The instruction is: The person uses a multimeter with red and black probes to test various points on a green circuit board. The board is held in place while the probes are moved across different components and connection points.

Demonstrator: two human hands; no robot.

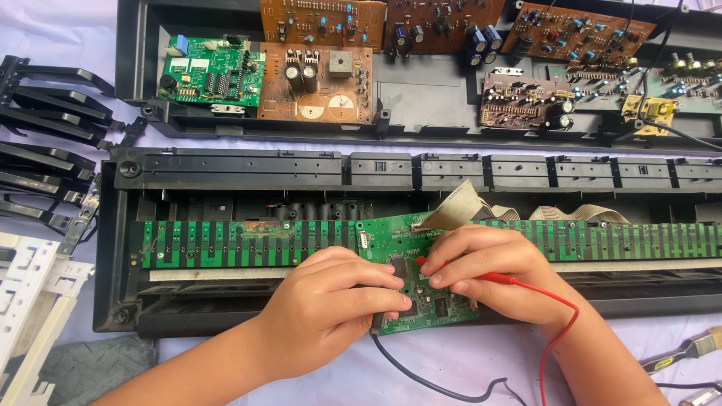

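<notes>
Left hand [331, 312] pinches the black probe [376, 322] and right hand [481, 263] pinches the red probe [466, 277], both on the small green circuit board [421, 289] (lying atop the keyboard chassis [226, 180]); a slipping tip could bridge adjacent pins, shorting them.

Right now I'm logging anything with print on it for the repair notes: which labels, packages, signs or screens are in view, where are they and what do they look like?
No packages, signs or screens in view.
White stickers: two small rectangles at the upper left of the green circuit board, top left of the case.
Tool handle band: yellow and black, on the tool at the right edge of the cloth; too small to make out.
</notes>
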